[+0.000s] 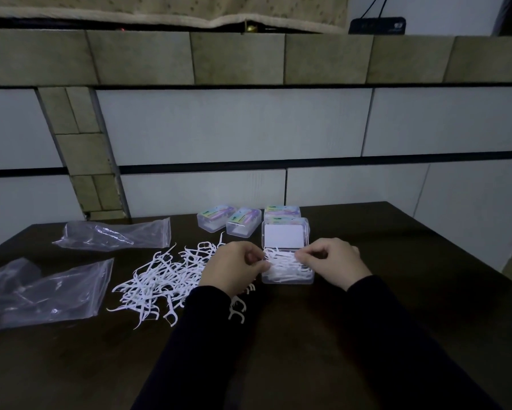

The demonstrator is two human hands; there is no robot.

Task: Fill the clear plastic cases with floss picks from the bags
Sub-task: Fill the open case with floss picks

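Both hands (281, 263) pinch floss picks (287, 266) over unlabeled open case (286, 253).

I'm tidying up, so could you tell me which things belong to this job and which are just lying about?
Job: open case, loose floss picks, closed cases, plastic bags, both hands.
Lying about: dark box, patterned cloth.

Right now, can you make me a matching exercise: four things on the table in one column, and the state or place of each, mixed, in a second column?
Things:
1. open case
2. loose floss picks
3. plastic bags
4. closed cases

States or places:
A. lying flat at the left of the table
B. in a row at the back
C. between both hands, partly filled
D. in a heap left of the hands

Pairs: 1-C, 2-D, 3-A, 4-B
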